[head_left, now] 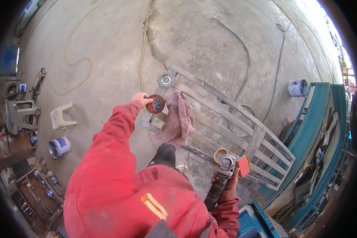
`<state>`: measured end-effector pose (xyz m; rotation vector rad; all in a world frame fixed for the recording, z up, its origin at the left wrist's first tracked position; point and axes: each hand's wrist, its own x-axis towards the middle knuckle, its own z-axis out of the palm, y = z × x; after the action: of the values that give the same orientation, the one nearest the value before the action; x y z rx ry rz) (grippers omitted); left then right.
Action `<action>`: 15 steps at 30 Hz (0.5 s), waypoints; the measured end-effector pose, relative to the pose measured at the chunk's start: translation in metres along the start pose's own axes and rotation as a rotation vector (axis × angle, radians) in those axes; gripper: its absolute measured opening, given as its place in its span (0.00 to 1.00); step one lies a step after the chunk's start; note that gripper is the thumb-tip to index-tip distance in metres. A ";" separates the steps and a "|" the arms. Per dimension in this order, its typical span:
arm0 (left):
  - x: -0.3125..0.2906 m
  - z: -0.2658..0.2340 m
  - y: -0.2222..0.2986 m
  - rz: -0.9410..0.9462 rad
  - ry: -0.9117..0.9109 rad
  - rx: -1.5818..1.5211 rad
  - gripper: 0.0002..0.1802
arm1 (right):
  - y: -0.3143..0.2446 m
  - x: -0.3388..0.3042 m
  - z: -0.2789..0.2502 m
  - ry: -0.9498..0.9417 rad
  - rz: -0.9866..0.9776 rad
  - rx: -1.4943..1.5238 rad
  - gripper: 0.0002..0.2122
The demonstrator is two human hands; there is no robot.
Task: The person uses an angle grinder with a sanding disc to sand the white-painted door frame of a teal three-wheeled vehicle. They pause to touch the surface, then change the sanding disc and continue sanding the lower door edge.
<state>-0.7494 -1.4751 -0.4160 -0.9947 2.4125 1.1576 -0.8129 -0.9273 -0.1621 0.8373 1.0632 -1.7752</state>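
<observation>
Pinching a reddish-brown disc (156, 104) at its left edge with my left hand (141, 99); can't tell if it touches the slatted metal frame (255, 140) below. Grey round disc (166, 80) sits at the frame's left end. Pink cloth (176, 121) is bunched just right of the reddish-brown disc. Tan ring (215, 155) shows beside the grinder head. My right hand (233, 180) grasps the angle grinder (216, 190); red block (243, 166) at its fingers, can't tell if held.

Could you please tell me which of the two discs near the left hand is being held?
The reddish-brown disc, gripped at its edge by the left hand; the grey disc lies untouched on the metal frame.
</observation>
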 end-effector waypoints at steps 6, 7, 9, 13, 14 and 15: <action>-0.025 -0.040 0.055 0.074 -0.010 -0.159 0.19 | -0.009 -0.029 -0.028 -0.148 -0.105 -0.040 0.45; -0.038 -0.048 0.077 0.080 0.005 -0.164 0.18 | -0.008 -0.034 -0.032 -0.177 -0.118 -0.048 0.46; -0.075 -0.056 0.130 0.265 0.092 -0.182 0.14 | 0.000 -0.047 -0.040 -0.215 -0.116 -0.012 0.47; -0.179 -0.038 0.244 0.872 0.263 -0.155 0.09 | 0.038 -0.072 -0.051 -0.366 -0.072 0.218 0.51; -0.207 -0.031 0.268 1.022 0.286 -0.055 0.11 | 0.048 -0.076 -0.052 -0.436 -0.087 0.261 0.51; -0.232 -0.023 0.289 1.187 0.295 -0.041 0.16 | 0.060 -0.080 -0.054 -0.440 -0.098 0.314 0.51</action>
<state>-0.7813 -1.2584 -0.1164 0.4651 3.2909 1.3939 -0.7217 -0.8665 -0.1345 0.5400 0.5539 -2.1180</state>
